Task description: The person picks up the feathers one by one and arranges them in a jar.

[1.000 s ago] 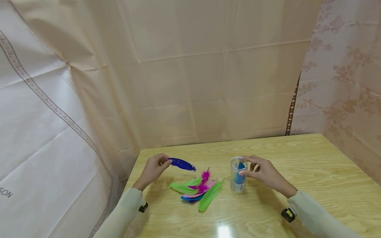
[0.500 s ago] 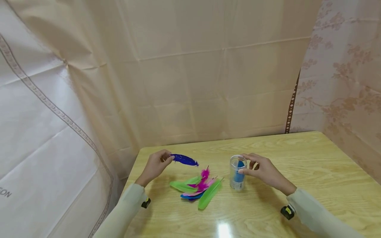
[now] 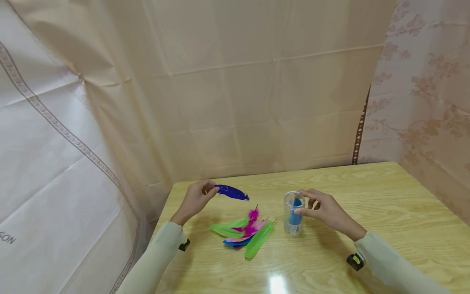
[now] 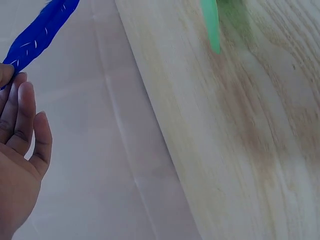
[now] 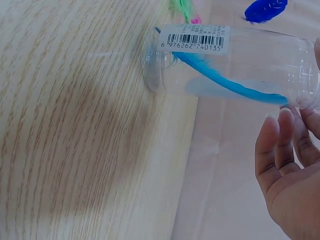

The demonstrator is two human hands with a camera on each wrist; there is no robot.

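Observation:
Thumb and fingers of my left hand (image 3: 196, 199) pinch one end of a dark blue feather (image 3: 232, 192), held in the air above the table. The same feather (image 4: 42, 35) shows in the left wrist view. My right hand (image 3: 328, 210) grips the rim of a clear plastic jar (image 3: 287, 218) that stands upright on the table. Inside the jar lies a light blue feather (image 5: 225, 82), and a barcode label (image 5: 195, 40) is stuck near its base. Between the hands is a loose pile of feathers: green (image 3: 260, 240), magenta (image 3: 252, 218), pink and blue, partly overlapping.
The wooden table (image 3: 367, 196) reaches back to a beige curtain (image 3: 227, 94). White cloth (image 3: 55, 163) hangs along the left, and a flower-patterned cloth (image 3: 426, 102) on the right. Each forearm carries a small black device at the wrist.
My left hand has moved right and slightly away from me, carrying the dark blue feather above the pile. The right hand and the jar stay in place.

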